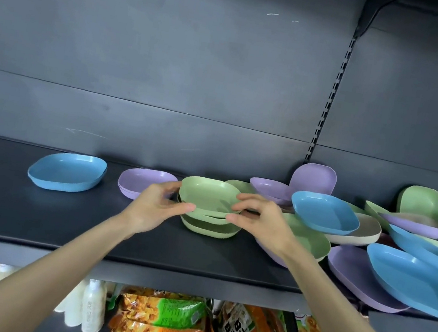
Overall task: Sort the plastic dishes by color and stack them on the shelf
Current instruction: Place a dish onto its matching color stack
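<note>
Head-worn wide view, facing the shelf [5, 203] close up

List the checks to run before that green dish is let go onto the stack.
1. Grip: left hand and right hand pinch the green dish at opposite edges: ok.
2. Colour: the green stack beneath shows only green: ok.
3. Nesting: a gap shows under the dish's rim: not ok.
4. Room on the right: the unsorted pile lies close, partly hidden by the right hand: cannot tell.
5. Front edge: the stack stands well back on the shelf: ok.
</note>
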